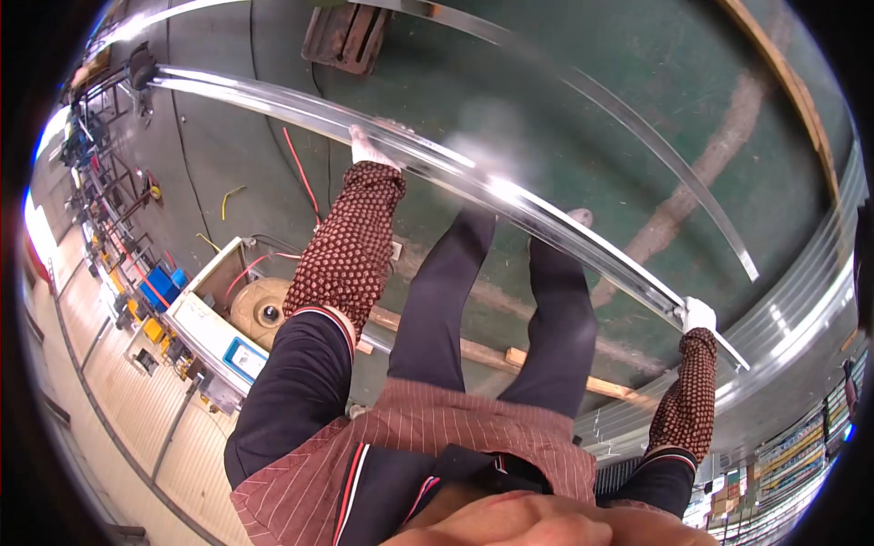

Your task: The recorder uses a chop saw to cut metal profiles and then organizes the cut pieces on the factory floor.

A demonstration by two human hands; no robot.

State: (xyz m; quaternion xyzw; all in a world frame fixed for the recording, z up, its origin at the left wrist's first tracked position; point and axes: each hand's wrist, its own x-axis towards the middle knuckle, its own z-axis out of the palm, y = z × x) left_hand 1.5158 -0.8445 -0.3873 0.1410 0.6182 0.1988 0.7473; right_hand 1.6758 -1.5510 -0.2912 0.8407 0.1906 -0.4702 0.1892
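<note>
A long, shiny silver metal profile [546, 217] runs across the view in front of my body, from the far left down to the near right. My left hand [370, 149], in a white glove and patterned sleeve cover, is closed around its left part. Close to its right end, my right hand [697, 316], also white-gloved, grips the same profile. Beyond it, a thin pale strip [655, 141] arcs over the green floor, apart from both hands. My legs show below the profile.
Many long metal profiles [787, 341] lie at the right. To the left stands a light-coloured machine box [205, 323] beside a round tan disc [259, 308]. Wooden battens [596, 386] lie behind my legs. A rusty brown block [346, 38] and a red cable [300, 173] are on the floor.
</note>
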